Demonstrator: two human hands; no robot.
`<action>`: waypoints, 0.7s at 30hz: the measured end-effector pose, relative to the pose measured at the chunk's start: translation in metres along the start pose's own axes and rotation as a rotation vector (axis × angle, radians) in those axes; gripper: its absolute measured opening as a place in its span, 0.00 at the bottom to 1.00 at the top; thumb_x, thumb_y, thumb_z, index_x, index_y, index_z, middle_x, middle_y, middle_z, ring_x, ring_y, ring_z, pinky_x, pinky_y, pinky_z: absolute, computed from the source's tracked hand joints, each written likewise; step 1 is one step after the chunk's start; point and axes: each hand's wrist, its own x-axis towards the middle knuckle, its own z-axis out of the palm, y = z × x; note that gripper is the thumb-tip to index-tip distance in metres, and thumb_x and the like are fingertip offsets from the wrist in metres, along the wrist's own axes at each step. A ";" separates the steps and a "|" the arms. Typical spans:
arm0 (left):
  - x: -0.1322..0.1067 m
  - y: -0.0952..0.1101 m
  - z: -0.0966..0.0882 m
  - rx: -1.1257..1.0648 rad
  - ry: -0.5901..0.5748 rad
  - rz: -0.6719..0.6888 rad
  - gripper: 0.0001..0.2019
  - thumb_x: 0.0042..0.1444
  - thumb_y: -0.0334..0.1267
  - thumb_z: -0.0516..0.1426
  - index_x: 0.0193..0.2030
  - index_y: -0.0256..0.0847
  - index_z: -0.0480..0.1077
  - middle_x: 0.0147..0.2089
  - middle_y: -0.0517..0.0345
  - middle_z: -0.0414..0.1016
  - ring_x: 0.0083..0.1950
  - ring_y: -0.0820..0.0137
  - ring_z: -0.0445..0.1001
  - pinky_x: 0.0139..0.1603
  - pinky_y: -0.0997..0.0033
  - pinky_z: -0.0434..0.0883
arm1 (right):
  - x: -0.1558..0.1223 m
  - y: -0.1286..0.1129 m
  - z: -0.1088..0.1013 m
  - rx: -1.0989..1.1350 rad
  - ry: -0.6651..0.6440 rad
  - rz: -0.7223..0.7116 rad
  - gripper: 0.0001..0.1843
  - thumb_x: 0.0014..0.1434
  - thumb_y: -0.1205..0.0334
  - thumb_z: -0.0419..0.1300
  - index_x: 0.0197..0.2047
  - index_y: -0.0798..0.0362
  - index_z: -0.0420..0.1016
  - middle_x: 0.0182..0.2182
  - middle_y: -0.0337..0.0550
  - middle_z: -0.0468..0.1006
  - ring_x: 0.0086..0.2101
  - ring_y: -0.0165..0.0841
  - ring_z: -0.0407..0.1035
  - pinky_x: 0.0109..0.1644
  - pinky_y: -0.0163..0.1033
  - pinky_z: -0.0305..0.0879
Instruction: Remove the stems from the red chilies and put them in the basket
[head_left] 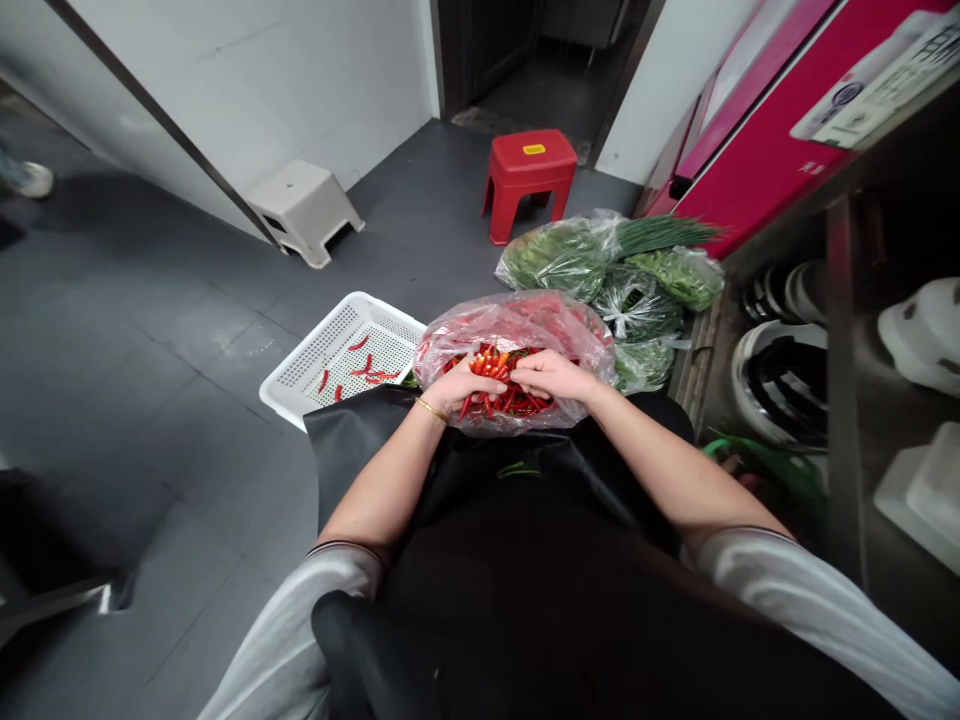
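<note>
Chillies [496, 362] sat heaped in the plastic bag [525, 318] between both hands, left hand [466, 386] and right hand [551, 373] each curled shut on some, white basket [330, 352] just beyond the left.

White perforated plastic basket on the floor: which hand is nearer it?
Left. The left hand holds red chillies in the clear plastic bag just right of the white perforated plastic basket; the right hand is beyond it, farther from the basket.

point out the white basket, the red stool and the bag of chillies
white basket [311, 350]: head view, on its left mesh wall
red stool [525, 165]: head view, on the seat top
bag of chillies [525, 315]: head view, on the upper plastic, above the hands
</note>
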 end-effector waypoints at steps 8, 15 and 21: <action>-0.010 0.004 -0.009 -0.078 -0.199 -0.050 0.15 0.29 0.34 0.68 0.21 0.35 0.67 0.19 0.60 0.67 0.19 0.77 0.62 0.22 0.73 0.60 | -0.010 -0.001 0.039 0.603 -0.210 -0.074 0.31 0.53 0.36 0.60 0.18 0.51 0.54 0.11 0.25 0.46 0.11 0.21 0.47 0.15 0.30 0.45; -0.001 0.001 -0.012 0.212 -0.122 -0.088 0.08 0.36 0.32 0.66 0.19 0.35 0.70 0.16 0.58 0.68 0.18 0.75 0.63 0.20 0.73 0.59 | 0.006 0.009 -0.009 -0.245 0.168 -0.066 0.20 0.56 0.47 0.61 0.42 0.54 0.79 0.37 0.45 0.80 0.39 0.35 0.72 0.48 0.41 0.66; 0.002 -0.002 -0.007 0.142 -0.047 -0.093 0.10 0.37 0.33 0.67 0.19 0.36 0.69 0.16 0.58 0.68 0.17 0.75 0.62 0.22 0.71 0.61 | 0.028 -0.003 0.014 -0.299 0.453 -0.197 0.18 0.61 0.50 0.57 0.29 0.55 0.76 0.29 0.43 0.77 0.32 0.32 0.70 0.42 0.37 0.66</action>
